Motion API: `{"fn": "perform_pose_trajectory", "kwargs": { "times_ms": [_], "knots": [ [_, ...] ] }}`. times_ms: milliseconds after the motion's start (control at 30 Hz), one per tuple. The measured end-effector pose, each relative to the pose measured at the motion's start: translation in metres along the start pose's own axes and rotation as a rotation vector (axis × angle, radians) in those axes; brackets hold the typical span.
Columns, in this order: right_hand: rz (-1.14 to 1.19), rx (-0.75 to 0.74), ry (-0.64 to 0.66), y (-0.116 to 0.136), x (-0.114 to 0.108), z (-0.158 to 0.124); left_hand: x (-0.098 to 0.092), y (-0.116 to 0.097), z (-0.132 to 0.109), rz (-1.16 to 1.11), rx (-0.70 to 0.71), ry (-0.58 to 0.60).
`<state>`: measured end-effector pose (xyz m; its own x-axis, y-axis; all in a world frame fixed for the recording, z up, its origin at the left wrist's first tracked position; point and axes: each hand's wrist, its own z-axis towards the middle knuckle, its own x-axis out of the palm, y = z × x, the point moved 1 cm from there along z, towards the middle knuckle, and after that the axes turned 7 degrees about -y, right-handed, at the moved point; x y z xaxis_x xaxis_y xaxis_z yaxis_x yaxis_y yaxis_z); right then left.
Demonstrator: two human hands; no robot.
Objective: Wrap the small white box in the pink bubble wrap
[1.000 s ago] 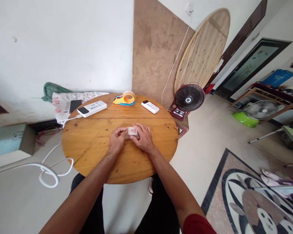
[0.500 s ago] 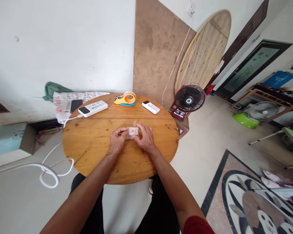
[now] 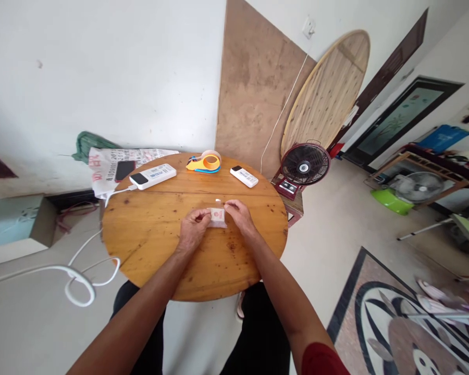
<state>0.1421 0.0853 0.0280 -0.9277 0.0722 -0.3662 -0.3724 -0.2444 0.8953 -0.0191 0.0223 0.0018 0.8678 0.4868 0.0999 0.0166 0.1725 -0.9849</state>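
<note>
A small pale packet (image 3: pixel 218 214) with a red print lies on the round wooden table (image 3: pixel 160 250), with clear film showing around it and along its lower edge. My left hand (image 3: pixel 194 225) is closed at the packet's left side, thumb and fingertips pinching its edge. At the upper right corner, my right hand (image 3: pixel 240 215) has thumb and forefinger pinched together, seemingly on the film's edge; the fingers hide the exact grip. A tiny white glint or scrap (image 3: pixel 218 200) shows just above the packet.
Along the table's far side are an orange and blue tape dispenser (image 3: pixel 204 162), a white power bank (image 3: pixel 153 176) with a cable, and another white device (image 3: pixel 244 176). A dark phone (image 3: pixel 125 170) lies on a printed bag (image 3: pixel 101 177). A fan (image 3: pixel 304 166) stands right of the table.
My right hand has drawn up from the packet's lower right to its upper right corner. More of the packet's lower film shows now. The whole view has shifted slightly.
</note>
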Motion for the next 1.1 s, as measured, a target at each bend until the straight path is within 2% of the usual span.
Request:
{"fn": "perform_pose_trajectory", "kwargs": {
  "times_ms": [200,333,467,633,800,1000,1100],
  "knots": [
    [-0.097,0.046,0.07,0.005,0.017,0.025,-0.001,0.005,0.001,0.094,0.057,0.022],
    [-0.209,-0.042,0.075,0.006,0.026,0.035,-0.001,-0.002,-0.002,0.181,0.123,0.017],
    [-0.27,-0.122,0.064,0.014,0.023,0.035,-0.001,-0.01,-0.005,0.299,0.22,0.013],
    [-0.319,-0.181,0.08,0.026,0.014,0.022,-0.001,-0.01,-0.007,0.407,0.309,0.013],
    [-0.544,-0.359,0.076,0.044,0.006,0.0,-0.001,-0.008,-0.007,0.445,0.321,0.034],
    [-0.714,-0.611,0.221,0.057,-0.01,-0.023,-0.002,-0.01,-0.008,0.46,0.328,0.04],
    [-0.755,-0.683,0.27,0.057,-0.02,-0.033,-0.002,-0.01,-0.008,0.464,0.338,0.042]
  ]
}}
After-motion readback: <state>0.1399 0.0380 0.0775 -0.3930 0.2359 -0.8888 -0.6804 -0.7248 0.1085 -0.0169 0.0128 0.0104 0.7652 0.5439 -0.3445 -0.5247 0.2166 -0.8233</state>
